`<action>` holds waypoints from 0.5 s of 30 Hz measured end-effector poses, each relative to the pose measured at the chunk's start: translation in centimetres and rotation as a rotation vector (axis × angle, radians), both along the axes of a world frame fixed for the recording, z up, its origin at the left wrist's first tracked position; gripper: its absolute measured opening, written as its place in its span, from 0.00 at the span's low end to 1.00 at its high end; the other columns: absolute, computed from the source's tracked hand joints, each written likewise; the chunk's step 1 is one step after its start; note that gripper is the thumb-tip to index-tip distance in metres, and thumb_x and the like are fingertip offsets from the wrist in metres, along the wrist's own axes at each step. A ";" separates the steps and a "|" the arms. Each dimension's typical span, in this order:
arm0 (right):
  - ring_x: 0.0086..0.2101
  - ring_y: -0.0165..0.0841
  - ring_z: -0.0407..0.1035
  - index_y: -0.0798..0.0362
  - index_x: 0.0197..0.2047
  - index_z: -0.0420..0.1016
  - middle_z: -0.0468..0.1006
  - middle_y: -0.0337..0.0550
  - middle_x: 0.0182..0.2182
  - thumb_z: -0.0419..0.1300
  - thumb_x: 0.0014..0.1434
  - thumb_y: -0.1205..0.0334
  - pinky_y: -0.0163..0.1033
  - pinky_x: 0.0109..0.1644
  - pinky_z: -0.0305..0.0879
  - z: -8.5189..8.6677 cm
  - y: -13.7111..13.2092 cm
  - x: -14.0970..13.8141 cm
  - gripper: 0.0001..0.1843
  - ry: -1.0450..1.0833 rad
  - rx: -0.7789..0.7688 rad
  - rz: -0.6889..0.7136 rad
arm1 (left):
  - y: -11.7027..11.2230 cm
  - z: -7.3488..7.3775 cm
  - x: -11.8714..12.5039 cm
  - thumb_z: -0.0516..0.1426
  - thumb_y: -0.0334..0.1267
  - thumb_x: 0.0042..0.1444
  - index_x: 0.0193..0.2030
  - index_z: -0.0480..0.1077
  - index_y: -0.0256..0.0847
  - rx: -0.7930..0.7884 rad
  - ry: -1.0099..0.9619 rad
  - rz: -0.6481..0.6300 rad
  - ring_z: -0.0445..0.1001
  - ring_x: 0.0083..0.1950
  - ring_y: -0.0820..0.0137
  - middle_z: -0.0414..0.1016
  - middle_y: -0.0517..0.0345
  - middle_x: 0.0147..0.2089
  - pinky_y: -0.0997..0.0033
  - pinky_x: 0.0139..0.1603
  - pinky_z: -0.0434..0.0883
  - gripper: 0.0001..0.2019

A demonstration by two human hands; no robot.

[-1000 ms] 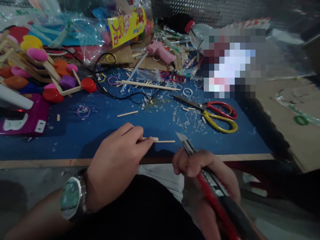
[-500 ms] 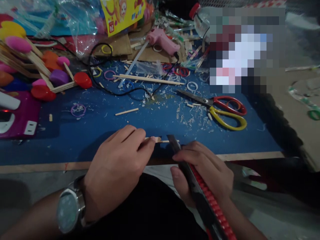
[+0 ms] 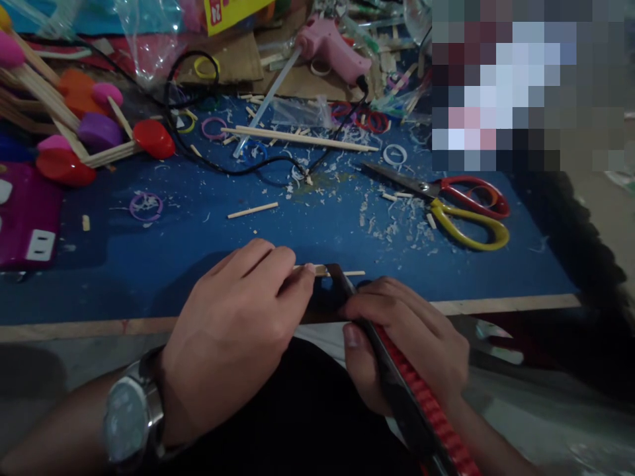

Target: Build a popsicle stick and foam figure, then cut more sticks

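My left hand [image 3: 233, 337], with a wristwatch [image 3: 131, 413] on its wrist, pinches a thin wooden stick [image 3: 354, 273] and holds it flat on the blue mat [image 3: 198, 244] near the front edge. My right hand [image 3: 407, 337] grips a red and black utility knife [image 3: 411, 390]. Its blade tip rests on the stick just right of my left fingertips. The part of the stick under my left fingers is hidden.
Red and yellow scissors [image 3: 446, 205] lie on the mat to the right. A pink glue gun [image 3: 332, 43] with a black cord [image 3: 223, 168], a long wooden stick [image 3: 302, 139], rubber rings, wood shavings and a structure of sticks with coloured caps [image 3: 89, 125] sit further back.
My right hand has brought the knife down and left from beside the stick onto it. The view has tilted down a little. My left hand keeps the stick in place.
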State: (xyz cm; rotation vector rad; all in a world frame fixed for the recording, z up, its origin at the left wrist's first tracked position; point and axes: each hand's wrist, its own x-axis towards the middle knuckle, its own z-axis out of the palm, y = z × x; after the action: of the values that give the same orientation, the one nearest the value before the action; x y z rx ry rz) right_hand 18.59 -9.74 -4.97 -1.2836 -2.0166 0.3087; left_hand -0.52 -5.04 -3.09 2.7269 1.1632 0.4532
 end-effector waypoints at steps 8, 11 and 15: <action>0.28 0.34 0.68 0.50 0.38 0.68 0.73 0.40 0.27 0.57 0.59 0.75 0.43 0.34 0.66 -0.2 -0.3 -0.2 0.09 0.004 0.044 -0.010 | -0.2 -0.1 0.1 0.48 0.29 0.71 0.46 0.80 0.35 0.045 -0.004 0.006 0.74 0.39 0.61 0.73 0.53 0.35 0.61 0.39 0.75 0.17; 0.28 0.34 0.66 0.50 0.38 0.68 0.71 0.39 0.27 0.57 0.59 0.74 0.43 0.33 0.65 -0.3 -0.3 -0.3 0.09 -0.033 0.047 0.000 | -0.2 -0.2 0.2 0.49 0.29 0.71 0.45 0.80 0.35 0.047 -0.002 0.005 0.74 0.40 0.62 0.73 0.53 0.35 0.61 0.41 0.75 0.17; 0.29 0.35 0.66 0.50 0.38 0.67 0.71 0.40 0.28 0.57 0.59 0.73 0.44 0.34 0.65 -0.4 -0.3 -0.6 0.08 -0.068 0.057 -0.005 | -0.2 -0.3 0.2 0.49 0.31 0.71 0.45 0.79 0.36 0.064 0.003 0.003 0.74 0.40 0.62 0.74 0.53 0.35 0.62 0.41 0.75 0.16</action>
State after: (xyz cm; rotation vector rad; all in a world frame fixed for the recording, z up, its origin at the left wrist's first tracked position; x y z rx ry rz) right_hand 18.02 -10.04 -5.41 -1.2788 -2.0634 0.2060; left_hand -0.31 -5.29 -3.36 2.7816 1.1734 0.4950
